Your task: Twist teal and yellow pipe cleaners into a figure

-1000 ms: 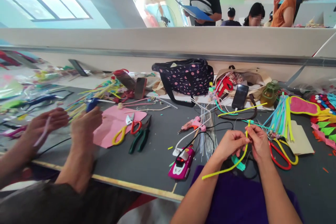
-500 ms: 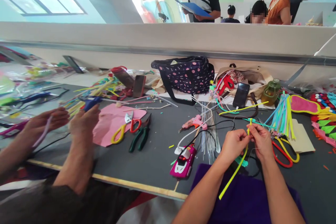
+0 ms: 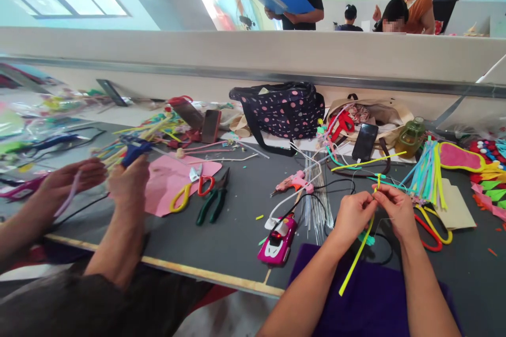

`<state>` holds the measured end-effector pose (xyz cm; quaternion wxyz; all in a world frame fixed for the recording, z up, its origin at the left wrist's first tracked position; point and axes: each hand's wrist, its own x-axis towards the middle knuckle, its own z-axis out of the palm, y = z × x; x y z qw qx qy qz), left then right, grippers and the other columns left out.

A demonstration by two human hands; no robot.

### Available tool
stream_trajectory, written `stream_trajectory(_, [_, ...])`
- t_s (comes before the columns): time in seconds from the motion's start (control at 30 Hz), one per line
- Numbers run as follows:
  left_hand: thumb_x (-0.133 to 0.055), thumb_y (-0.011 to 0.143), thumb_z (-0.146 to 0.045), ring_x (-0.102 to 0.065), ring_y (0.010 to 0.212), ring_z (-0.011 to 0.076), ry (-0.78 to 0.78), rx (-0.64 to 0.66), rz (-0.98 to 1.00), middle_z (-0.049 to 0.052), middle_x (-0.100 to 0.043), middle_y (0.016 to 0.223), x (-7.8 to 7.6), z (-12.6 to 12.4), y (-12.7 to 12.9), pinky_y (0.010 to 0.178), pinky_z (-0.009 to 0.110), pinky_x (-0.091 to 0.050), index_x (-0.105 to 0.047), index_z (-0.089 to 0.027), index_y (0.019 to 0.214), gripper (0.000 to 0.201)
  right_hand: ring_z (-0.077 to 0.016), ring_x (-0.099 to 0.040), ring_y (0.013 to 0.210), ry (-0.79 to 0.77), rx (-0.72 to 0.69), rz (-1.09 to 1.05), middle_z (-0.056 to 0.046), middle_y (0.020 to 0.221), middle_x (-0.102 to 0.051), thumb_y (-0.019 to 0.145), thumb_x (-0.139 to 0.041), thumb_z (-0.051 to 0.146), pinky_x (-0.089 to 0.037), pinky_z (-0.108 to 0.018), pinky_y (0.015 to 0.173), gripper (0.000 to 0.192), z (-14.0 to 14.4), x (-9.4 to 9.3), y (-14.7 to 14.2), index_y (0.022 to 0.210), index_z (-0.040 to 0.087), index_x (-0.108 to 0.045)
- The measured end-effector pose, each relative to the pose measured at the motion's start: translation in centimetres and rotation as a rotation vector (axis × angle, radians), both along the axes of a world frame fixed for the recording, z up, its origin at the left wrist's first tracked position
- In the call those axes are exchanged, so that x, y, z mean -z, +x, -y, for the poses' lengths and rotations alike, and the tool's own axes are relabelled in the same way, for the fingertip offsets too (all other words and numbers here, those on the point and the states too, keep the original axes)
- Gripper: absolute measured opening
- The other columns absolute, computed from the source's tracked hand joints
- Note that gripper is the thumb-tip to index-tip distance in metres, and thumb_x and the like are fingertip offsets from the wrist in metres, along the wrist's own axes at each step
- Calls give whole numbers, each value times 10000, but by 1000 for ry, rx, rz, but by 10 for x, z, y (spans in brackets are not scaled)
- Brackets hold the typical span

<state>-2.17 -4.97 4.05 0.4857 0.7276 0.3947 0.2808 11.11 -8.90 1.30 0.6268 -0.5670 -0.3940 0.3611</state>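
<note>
A yellow pipe cleaner (image 3: 357, 261) runs between my two hands, its long end hanging down to the left and a small loop standing above my fingertips. My left hand (image 3: 354, 214) is closed in a pinch on it. Right beside it, my right hand (image 3: 393, 206) also pinches the pipe cleaner near the loop. Thin wire shows around my fingers. Under my hands lies a teal piece (image 3: 367, 238), partly hidden. Scissors with red and yellow handles (image 3: 434, 227) rest just right of my right hand. A dark purple cloth (image 3: 316, 279) lies below my forearms.
Left of my hands are a pink glue gun (image 3: 294, 183), a magenta device (image 3: 279, 242) and a bundle of wires (image 3: 314, 205). A co-worker's hand holds a blue glue gun (image 3: 135, 151) farther left. Pliers (image 3: 213, 200), a phone (image 3: 366, 141) and a bottle (image 3: 410, 138) also lie about.
The hanging end of the yellow pipe cleaner has swung slightly right, and the loop above my fingers shows more openly. My hands stay close together. In the background, a person's blue folder is opened wider.
</note>
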Motion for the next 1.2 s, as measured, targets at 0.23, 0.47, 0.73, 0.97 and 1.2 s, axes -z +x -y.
stream_trajectory(0.23, [-559, 821, -366, -528, 438, 85, -37, 17, 67, -28, -570, 570, 4, -2, 0, 441, 181, -340, -603, -173, 717, 224, -227, -650, 933, 13, -1, 31, -53, 1095, -706, 735, -722, 413, -522, -351, 795, 328, 1, 0, 2, 1024, 259, -735])
stream_trajectory(0.47, [-541, 831, -387, -537, 406, 81, -153, 63, 202, -31, -553, 587, 9, -3, 0, 390, 171, -334, -552, -161, 725, 250, -240, -636, 1026, 20, -31, 18, -46, 1118, -702, 756, -711, 393, -512, -371, 855, 322, 1, -2, 2, 1057, 281, -723])
stream_trajectory(0.73, [-550, 823, -368, -514, 384, 70, -200, 69, 242, -23, -566, 572, 4, -2, -2, 387, 165, -338, -551, -152, 712, 243, -209, -643, 878, 34, -52, 52, -33, 990, -718, 778, -686, 396, -511, -333, 770, 290, 2, -8, 1, 1034, 267, -725])
stream_trajectory(0.97, [-583, 824, -377, -492, 498, 73, -2, -77, 241, -4, -594, 672, 2, -4, -3, 476, 190, -371, -658, -154, 821, 236, -160, -579, 744, 59, 6, 14, -27, 882, -698, 753, -711, 387, -451, -272, 670, 259, 0, -1, 5, 953, 223, -727])
stream_trajectory(1.2, [-735, 703, -363, -555, 704, 101, -220, -297, 552, 23, -606, 874, 5, -22, -6, 569, 190, -413, -595, -172, 968, 354, -131, -511, 641, 104, 73, -40, -8, 745, -653, 725, -733, 381, -406, -252, 588, 246, 2, -2, 11, 913, 223, -730])
